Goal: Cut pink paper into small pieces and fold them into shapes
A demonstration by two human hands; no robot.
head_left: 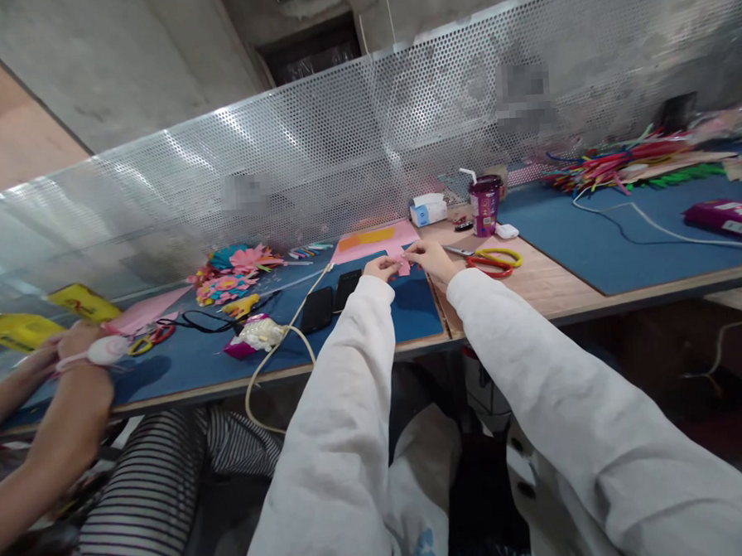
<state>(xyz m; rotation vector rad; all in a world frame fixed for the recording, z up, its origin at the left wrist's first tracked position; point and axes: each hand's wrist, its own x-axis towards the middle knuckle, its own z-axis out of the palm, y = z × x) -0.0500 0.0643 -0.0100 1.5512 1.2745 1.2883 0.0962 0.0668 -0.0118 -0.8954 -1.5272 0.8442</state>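
Between both hands is a small cut piece of pink paper (403, 265), held above the blue mat (416, 309). My left hand (381, 267) pinches its left side. The fingers of my right hand (430, 258) are closed on its right side. Just behind the hands lie a larger pink sheet (350, 251) and an orange strip (369, 238). To the right of my right hand rest scissors with red and yellow handles (498, 261). Two dark phones (318, 309) lie left of my left hand.
A purple cup with a straw (484, 206) and a tissue box (428, 209) stand at the back. Colourful paper flowers (237, 272) and a hot glue gun (241, 306) lie left. A cable (267, 362) hangs over the front edge. A co-worker's hands (76, 347) are at far left.
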